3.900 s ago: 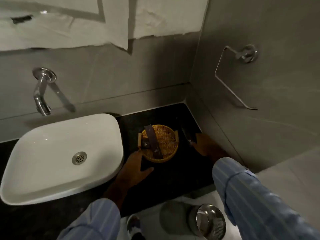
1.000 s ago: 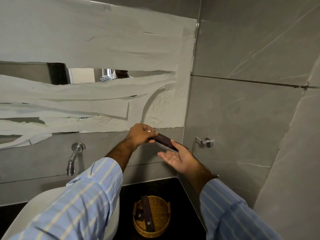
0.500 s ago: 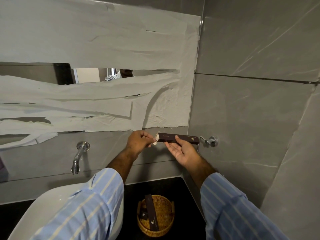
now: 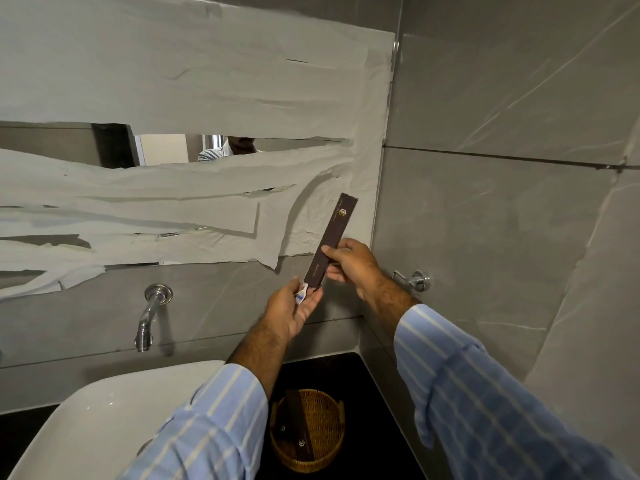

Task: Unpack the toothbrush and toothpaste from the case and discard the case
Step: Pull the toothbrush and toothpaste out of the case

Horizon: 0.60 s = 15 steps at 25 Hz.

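Note:
A long dark brown cardboard case (image 4: 331,239) with a gold logo stands almost upright in front of the wall, its open end down. My right hand (image 4: 351,265) grips it around the middle. A small white tube with blue marks (image 4: 300,295) pokes out of the case's lower end into the palm of my left hand (image 4: 294,311), which is cupped under it with the fingers loosely around the tube. No toothbrush is visible.
A wicker basket (image 4: 329,455) with another brown case sits on the black counter (image 4: 374,393) below. The white sink (image 4: 114,420) and wall tap (image 4: 149,317) are at left. A chrome towel ring (image 4: 414,280) hangs on the right wall.
The case has swung from level to nearly upright, open end down. The white tube has slid out into my left palm, which has moved under the case.

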Motion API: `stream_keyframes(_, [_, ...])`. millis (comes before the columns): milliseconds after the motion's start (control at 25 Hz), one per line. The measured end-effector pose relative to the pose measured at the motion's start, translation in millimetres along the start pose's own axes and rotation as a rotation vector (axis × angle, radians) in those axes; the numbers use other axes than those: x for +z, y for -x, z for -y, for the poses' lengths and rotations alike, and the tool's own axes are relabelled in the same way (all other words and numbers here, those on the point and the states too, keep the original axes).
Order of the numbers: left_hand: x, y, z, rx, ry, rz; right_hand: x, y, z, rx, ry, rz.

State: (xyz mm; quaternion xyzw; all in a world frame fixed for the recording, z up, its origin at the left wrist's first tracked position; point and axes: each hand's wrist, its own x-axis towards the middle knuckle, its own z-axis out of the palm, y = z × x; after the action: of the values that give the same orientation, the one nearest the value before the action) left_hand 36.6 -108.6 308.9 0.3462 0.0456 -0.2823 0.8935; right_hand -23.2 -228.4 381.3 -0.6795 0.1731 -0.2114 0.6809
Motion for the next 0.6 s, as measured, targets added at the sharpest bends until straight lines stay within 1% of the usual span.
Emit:
stream_keyframes(160, [-3, -2, 8, 0.024, 0.029, 0.028, 0, -3, 3, -0.008, -0.016, -0.056])
stream_keyframes(240, [-5, 0, 13, 0.078, -0.06, 0.072, -2, -3, -2, -0.005, -0.031, -0.121])
stream_keyframes(280, [-6, 2, 16, 0.115, -0.142, 0.096, -3, -3, -4, -0.007, -0.038, -0.149])
stream_keyframes(360, [-9, 8, 20, 0.227, -0.416, 0.118, -7, -3, -7, 0.0, -0.056, -0.182])
stream_keyframes(480, [-10, 16, 16, 0.538, -1.031, 0.043, -12, -1, -7, 0.04, -0.071, -0.2])
stream_keyframes(520, [-9, 18, 13, 0.629, -1.201, 0.028, -14, 0, -6, 0.046, -0.073, -0.201])
stream_keyframes(600, [-6, 21, 6, 0.71, -1.402, 0.016, -17, 1, -2, 0.04, -0.089, -0.206])
